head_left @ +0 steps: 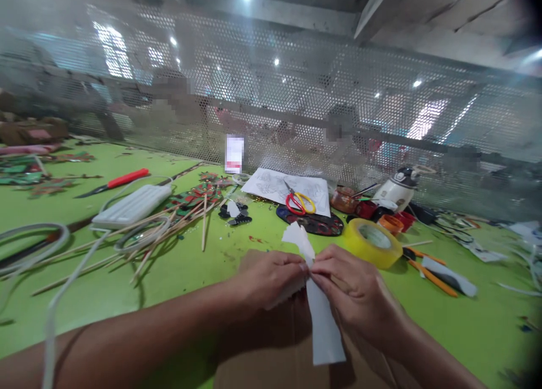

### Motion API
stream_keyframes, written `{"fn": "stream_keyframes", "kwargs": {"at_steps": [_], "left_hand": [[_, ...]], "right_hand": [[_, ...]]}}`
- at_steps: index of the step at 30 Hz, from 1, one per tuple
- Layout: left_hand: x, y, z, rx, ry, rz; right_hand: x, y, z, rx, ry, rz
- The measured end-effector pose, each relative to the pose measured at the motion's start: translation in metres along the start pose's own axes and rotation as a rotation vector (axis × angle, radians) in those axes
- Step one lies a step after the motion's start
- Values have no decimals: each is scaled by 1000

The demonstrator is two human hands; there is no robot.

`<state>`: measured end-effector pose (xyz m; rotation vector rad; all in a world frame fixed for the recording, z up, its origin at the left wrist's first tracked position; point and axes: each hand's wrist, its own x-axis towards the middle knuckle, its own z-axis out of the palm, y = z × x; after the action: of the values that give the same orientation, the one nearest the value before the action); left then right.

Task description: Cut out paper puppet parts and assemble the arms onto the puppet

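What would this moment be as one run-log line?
left hand: pinching paper strip | right hand: pinching same strip | below: cardboard | nearby: tape roll, scissors

A green table was strewn with sticks, a power strip, a knife, tape, pliers and paint pots; paper was laid towards the back.

The left hand, right hand and forearms are bare.
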<state>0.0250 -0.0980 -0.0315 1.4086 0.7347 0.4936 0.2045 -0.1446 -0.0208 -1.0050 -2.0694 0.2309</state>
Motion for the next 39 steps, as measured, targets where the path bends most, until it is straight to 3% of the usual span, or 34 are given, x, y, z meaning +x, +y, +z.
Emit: {"fn": "stream_keyframes", "kwargs": {"at_steps": [7, 12, 21, 29, 39], "left_hand": [[2, -1, -5, 149, -83, 91], [4, -11, -8, 2, -173, 30], [4, -9, -6, -143, -198, 65], [6, -13, -9, -123, -205, 16], [7, -21, -7, -182, -228, 57]], "right_hand": [[-2, 1, 0, -27, 16, 25], [-3, -2, 0, 41, 32, 83], [-3, 1, -3, 82, 36, 57], [-2, -6, -3, 88, 47, 73], [-4, -8, -2, 79, 60, 95]]}}
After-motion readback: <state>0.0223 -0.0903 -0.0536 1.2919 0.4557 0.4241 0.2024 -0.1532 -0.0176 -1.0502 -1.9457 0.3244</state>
